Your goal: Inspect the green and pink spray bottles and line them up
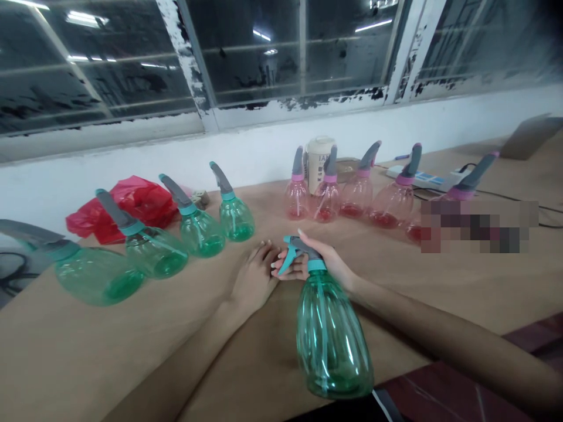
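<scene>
A clear green spray bottle point(333, 343) with a grey and teal spray head hangs near the table's front edge. My right hand point(325, 258) is closed around that head, with fingers near the teal trigger. The base of the bottle points down toward me, and its straw shows through the wall. Just left of the trigger, my left hand point(257, 272) lies on the brown table point(211, 363), palm down with fingers stretched out. It appears to hold nothing. Its fingertips are close to the fingers of my right hand.
Several green spray bottles point(237, 220) stand at the left, before a red plastic bag point(143, 202). Several pink spray bottles point(393, 202) are lined up at the right. Behind them are a lidded cup point(317, 167), a power strip point(422, 176) and a black cable point(514, 196).
</scene>
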